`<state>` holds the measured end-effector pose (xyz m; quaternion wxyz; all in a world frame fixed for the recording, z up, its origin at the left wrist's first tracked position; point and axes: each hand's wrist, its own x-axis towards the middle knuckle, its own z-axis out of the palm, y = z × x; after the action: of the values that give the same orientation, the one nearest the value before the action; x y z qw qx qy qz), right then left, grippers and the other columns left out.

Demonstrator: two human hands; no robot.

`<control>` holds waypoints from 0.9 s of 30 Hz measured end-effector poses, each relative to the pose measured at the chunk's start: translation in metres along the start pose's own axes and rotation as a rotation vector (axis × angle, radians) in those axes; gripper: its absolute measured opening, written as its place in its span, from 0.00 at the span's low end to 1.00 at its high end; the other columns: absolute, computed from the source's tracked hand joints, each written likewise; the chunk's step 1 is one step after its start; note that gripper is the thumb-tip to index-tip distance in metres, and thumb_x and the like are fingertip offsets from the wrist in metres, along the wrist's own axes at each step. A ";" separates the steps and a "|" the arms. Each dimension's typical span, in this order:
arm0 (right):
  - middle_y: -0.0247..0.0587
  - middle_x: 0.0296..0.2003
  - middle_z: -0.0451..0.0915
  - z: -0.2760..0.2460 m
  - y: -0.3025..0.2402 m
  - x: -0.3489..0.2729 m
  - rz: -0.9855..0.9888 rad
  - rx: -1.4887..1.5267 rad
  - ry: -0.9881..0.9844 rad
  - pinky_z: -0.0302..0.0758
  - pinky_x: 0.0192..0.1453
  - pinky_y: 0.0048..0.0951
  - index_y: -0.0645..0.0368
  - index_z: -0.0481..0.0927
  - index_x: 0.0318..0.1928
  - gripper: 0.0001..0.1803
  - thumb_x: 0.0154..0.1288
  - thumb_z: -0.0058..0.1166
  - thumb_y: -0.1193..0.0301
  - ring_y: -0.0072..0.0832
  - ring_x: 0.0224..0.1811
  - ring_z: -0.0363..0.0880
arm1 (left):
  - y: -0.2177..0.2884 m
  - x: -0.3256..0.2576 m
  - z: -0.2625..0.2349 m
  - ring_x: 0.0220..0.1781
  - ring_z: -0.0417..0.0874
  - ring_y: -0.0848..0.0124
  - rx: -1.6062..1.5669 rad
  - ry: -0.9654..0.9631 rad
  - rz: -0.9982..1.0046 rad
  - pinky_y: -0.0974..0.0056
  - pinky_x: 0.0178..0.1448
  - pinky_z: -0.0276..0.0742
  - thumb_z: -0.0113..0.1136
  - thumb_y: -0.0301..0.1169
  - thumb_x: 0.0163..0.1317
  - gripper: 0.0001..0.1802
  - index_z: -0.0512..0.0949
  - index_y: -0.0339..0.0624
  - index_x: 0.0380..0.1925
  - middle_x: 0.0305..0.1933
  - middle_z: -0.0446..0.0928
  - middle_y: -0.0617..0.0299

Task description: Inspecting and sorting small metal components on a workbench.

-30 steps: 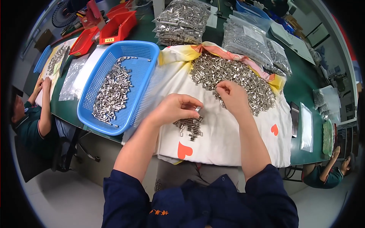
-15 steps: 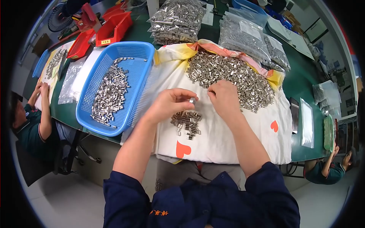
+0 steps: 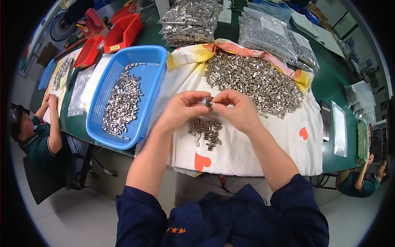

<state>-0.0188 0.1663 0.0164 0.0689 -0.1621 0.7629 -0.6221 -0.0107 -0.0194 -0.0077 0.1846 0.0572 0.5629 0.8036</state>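
Note:
My left hand (image 3: 179, 110) pinches a round metal piece (image 3: 206, 101), grey and roughly coin-sized, between thumb and fingertips. Close against it, my right hand (image 3: 239, 110) has its thumb and forefinger pressed together at the piece's right side. A small bright bit shows at those fingertips, too small to name. Below both hands, a small pile of short metal sleeves (image 3: 209, 132) lies on a white cloth (image 3: 263, 154) with red hearts. Behind my right hand spreads a much larger heap of similar sleeves (image 3: 257, 82), bordered by the cloth's rolled yellow and pink edge.
At left stands a blue plastic basket (image 3: 151, 76) with many sleeves inside. Bags of metal parts (image 3: 189, 22) and further bags (image 3: 267, 35) sit at the back. Red bins (image 3: 123, 33) stand back left; a phone (image 3: 325, 119) lies right. Co-workers (image 3: 41, 127) sit at both sides.
My right hand has moved left from the large heap's edge to the round metal piece, and its fingertips now meet it. My left hand still holds the piece. The whole view has shifted slightly.

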 end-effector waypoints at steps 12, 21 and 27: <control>0.39 0.24 0.76 0.011 -0.004 -0.006 -0.231 -0.402 0.111 0.70 0.33 0.30 0.60 0.76 0.28 0.05 0.48 0.55 0.74 0.32 0.29 0.75 | -0.003 -0.002 0.000 0.39 0.78 0.75 0.080 0.017 0.019 0.72 0.44 0.75 0.58 0.18 0.51 0.20 0.71 0.31 0.47 0.40 0.76 0.57; 0.39 0.25 0.77 0.006 0.002 -0.005 -0.261 -0.441 0.102 0.71 0.35 0.31 0.60 0.77 0.29 0.05 0.50 0.54 0.73 0.33 0.29 0.75 | 0.003 -0.001 0.004 0.38 0.78 0.76 0.189 0.035 0.044 0.73 0.42 0.75 0.59 0.20 0.51 0.20 0.72 0.30 0.46 0.39 0.77 0.58; 0.38 0.26 0.78 -0.003 0.000 0.001 -0.075 -0.267 -0.045 0.72 0.35 0.24 0.61 0.78 0.32 0.08 0.49 0.56 0.73 0.24 0.29 0.77 | 0.002 -0.002 0.003 0.37 0.78 0.77 0.211 -0.016 0.004 0.74 0.42 0.74 0.60 0.20 0.50 0.19 0.73 0.32 0.45 0.37 0.77 0.60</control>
<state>-0.0203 0.1686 0.0170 0.0406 -0.2119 0.8306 -0.5134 -0.0089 -0.0180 -0.0042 0.1805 0.0836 0.6426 0.7399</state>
